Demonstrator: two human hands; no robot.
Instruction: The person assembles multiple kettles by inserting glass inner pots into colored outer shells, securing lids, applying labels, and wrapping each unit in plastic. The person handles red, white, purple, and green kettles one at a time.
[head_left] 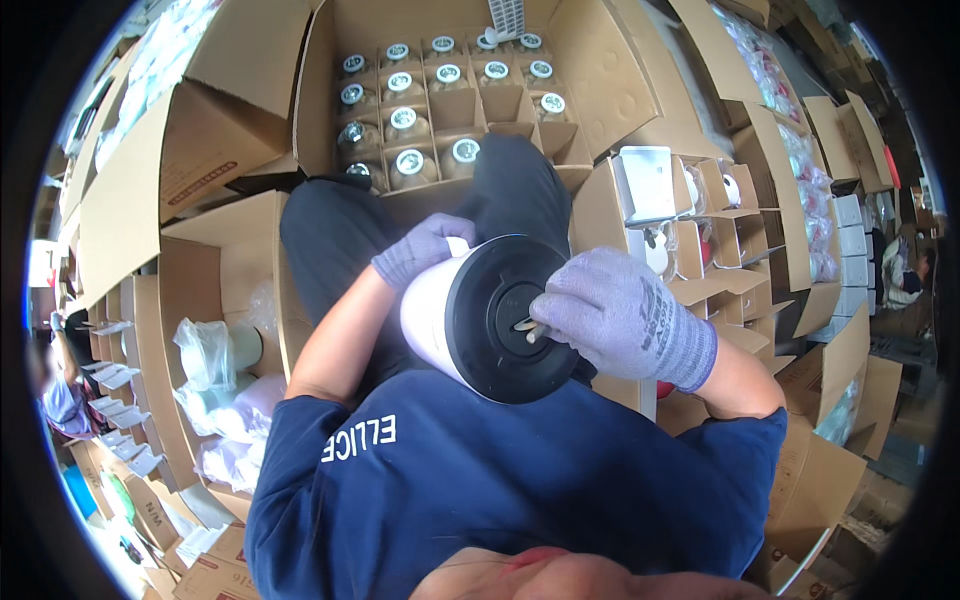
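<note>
A white jug-like vessel [424, 318] lies tipped in front of my body, its round black end [482, 360] turned up toward me. My left hand [425, 250], in a grey-purple glove, is closed on its white handle [457, 246]. The gloved right hand [630, 315] pinches a small pale, stick-like tool [531, 327]. That tool's tip meets the slotted middle of the black end; the fingers hide the rest of it.
Beyond my knees, an open carton [590, 90] with dividers holds several glass bottles [403, 122] with white-rimmed tops. At left, another carton [215, 215] contains plastic-wrapped vessels [205, 345]. A divided carton [725, 260] with white and red parts stands at right.
</note>
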